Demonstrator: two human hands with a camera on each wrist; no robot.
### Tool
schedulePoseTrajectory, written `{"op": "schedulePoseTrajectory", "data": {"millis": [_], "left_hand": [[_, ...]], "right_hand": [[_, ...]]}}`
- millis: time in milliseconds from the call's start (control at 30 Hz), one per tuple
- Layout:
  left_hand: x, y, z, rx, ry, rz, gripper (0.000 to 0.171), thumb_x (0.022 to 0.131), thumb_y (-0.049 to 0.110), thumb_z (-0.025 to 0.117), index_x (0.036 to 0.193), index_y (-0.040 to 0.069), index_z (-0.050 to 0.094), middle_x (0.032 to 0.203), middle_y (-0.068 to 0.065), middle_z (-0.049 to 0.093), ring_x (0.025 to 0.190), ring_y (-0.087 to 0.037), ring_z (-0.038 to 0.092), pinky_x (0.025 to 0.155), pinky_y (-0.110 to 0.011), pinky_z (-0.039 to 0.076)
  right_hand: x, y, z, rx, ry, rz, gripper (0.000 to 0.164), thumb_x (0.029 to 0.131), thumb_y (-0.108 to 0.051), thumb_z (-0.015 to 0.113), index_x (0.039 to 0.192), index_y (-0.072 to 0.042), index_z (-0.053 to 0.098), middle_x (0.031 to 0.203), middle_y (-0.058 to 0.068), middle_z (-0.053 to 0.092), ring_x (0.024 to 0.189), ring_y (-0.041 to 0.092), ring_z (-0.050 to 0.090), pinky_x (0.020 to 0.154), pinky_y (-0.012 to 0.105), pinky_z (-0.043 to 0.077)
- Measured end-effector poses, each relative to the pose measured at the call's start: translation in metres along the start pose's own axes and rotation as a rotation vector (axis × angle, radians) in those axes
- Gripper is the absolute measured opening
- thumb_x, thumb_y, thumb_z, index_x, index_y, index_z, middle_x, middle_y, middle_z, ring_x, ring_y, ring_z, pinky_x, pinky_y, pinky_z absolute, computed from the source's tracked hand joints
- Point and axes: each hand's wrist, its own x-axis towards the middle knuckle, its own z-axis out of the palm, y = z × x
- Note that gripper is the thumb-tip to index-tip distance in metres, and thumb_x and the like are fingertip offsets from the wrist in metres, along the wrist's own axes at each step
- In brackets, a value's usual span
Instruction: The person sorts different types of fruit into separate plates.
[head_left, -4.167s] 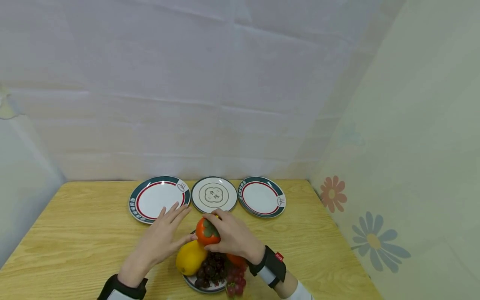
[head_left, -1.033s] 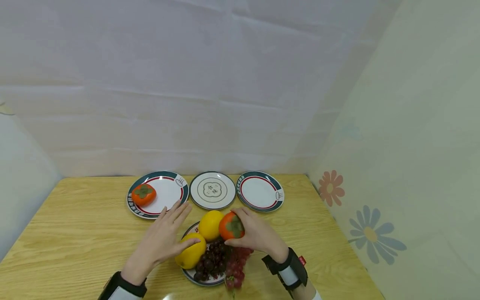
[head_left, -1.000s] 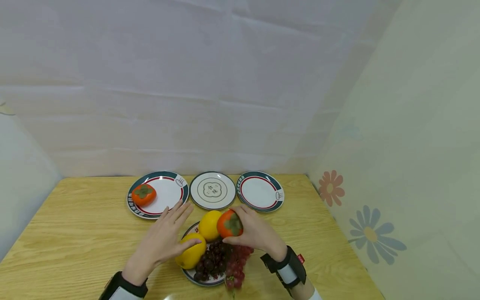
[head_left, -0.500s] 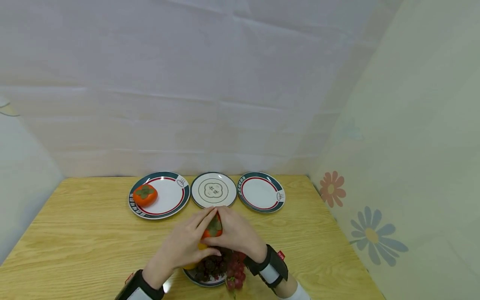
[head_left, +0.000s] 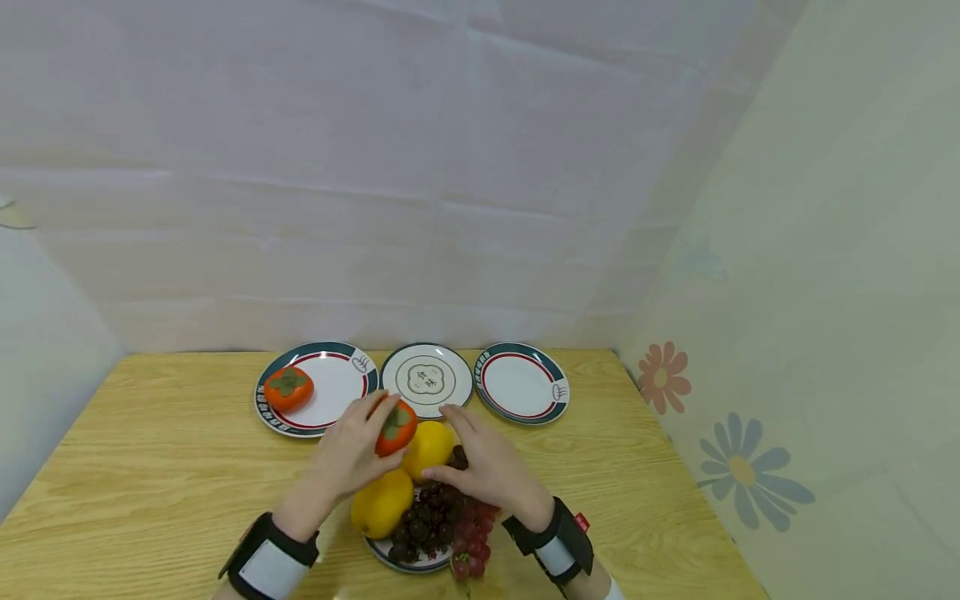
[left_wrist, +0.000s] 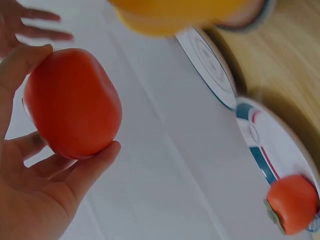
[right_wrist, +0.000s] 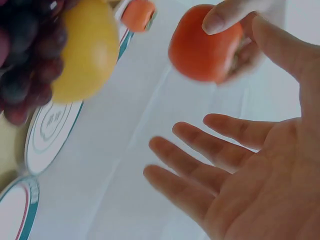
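Observation:
An orange-red persimmon with a green calyx is gripped between the thumb and fingers of my left hand, above the fruit plate. In the left wrist view this persimmon fills the space between thumb and fingertips. My right hand hovers over the fruit with its fingers spread and nothing in them; the right wrist view shows its bare palm. Below the hands, a patterned plate bears two yellow fruits, dark grapes and red grapes that overhang its rim.
Three plates stand in a row at the back of the wooden table. A second persimmon sits on the left plate. The middle plate has a printed centre, and the right plate a green rim. A white wall rises behind.
One persimmon has come to rest on the left plate. The other was lifted in my right hand, passed to my left hand at the middle, and has moved left; my right hand has let go.

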Motion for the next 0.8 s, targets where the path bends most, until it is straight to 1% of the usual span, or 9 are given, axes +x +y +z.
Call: {"op": "schedulePoseTrajectory", "data": {"millis": [100,233,333,400,467,567,700,800], "left_hand": [[0.01,-0.027,0.0,0.019,-0.024,-0.077,0.065,0.069,0.031,0.084,0.121,0.001,0.059,0.117,-0.024,0.059,0.098,-0.037,0.061,0.076,-0.044,0.058],[0.02,-0.068,0.01,0.035,-0.066,-0.156,0.063,0.074,0.029,0.081,0.123,-0.002,0.057,0.12,-0.028,0.056,0.099,-0.043,0.06,0.08,-0.054,0.055],[0.023,-0.094,0.022,0.076,-0.107,-0.198,0.064,0.076,0.029,0.079,0.125,-0.003,0.055,0.121,-0.029,0.055,0.103,-0.046,0.059,0.091,-0.064,0.047],[0.023,-0.108,0.029,0.115,-0.134,-0.209,0.062,0.077,0.029,0.079,0.124,-0.003,0.055,0.121,-0.029,0.055,0.106,-0.046,0.058,0.098,-0.069,0.038],[0.021,-0.117,0.035,0.158,-0.163,-0.217,0.061,0.078,0.029,0.078,0.124,-0.003,0.054,0.121,-0.029,0.056,0.11,-0.045,0.057,0.101,-0.075,0.028],[0.015,-0.127,0.044,0.19,-0.171,-0.218,0.061,0.077,0.029,0.078,0.123,-0.003,0.054,0.121,-0.03,0.057,0.111,-0.043,0.057,0.102,-0.077,0.023],[0.01,-0.135,0.053,0.199,-0.168,-0.226,0.063,0.076,0.031,0.079,0.123,-0.002,0.053,0.122,-0.029,0.058,0.113,-0.042,0.057,0.103,-0.077,0.021],[0.009,-0.137,0.056,0.196,-0.179,-0.233,0.066,0.077,0.035,0.078,0.126,-0.001,0.052,0.126,-0.029,0.056,0.117,-0.043,0.054,0.104,-0.076,0.02]], "right_hand": [[-0.008,0.009,-0.005,0.003,0.027,0.046,0.081,0.083,-0.051,0.066,0.144,-0.008,0.038,0.146,0.014,0.044,0.131,0.031,0.048,0.102,0.044,0.048],[-0.017,0.02,-0.01,0.008,0.063,0.086,0.078,0.084,-0.051,0.065,0.144,-0.008,0.039,0.145,0.014,0.044,0.132,0.031,0.046,0.104,0.045,0.046],[-0.022,0.024,-0.011,-0.003,0.079,0.108,0.078,0.085,-0.053,0.063,0.143,-0.008,0.04,0.145,0.014,0.044,0.131,0.03,0.047,0.104,0.045,0.046],[-0.023,0.026,-0.01,-0.012,0.086,0.117,0.077,0.085,-0.054,0.062,0.143,-0.008,0.041,0.145,0.015,0.045,0.131,0.031,0.047,0.103,0.046,0.047],[-0.024,0.026,-0.009,-0.027,0.088,0.128,0.076,0.085,-0.055,0.061,0.143,-0.008,0.041,0.144,0.015,0.045,0.13,0.031,0.048,0.102,0.046,0.047],[-0.025,0.028,-0.007,-0.039,0.089,0.135,0.075,0.086,-0.054,0.061,0.142,-0.008,0.042,0.143,0.015,0.046,0.129,0.032,0.049,0.101,0.047,0.048],[-0.025,0.03,-0.006,-0.046,0.083,0.142,0.073,0.086,-0.052,0.062,0.141,-0.008,0.043,0.142,0.014,0.048,0.127,0.032,0.051,0.1,0.047,0.049],[-0.024,0.031,-0.005,-0.053,0.083,0.145,0.072,0.087,-0.052,0.061,0.141,-0.008,0.044,0.141,0.014,0.048,0.126,0.032,0.051,0.099,0.047,0.049]]}}
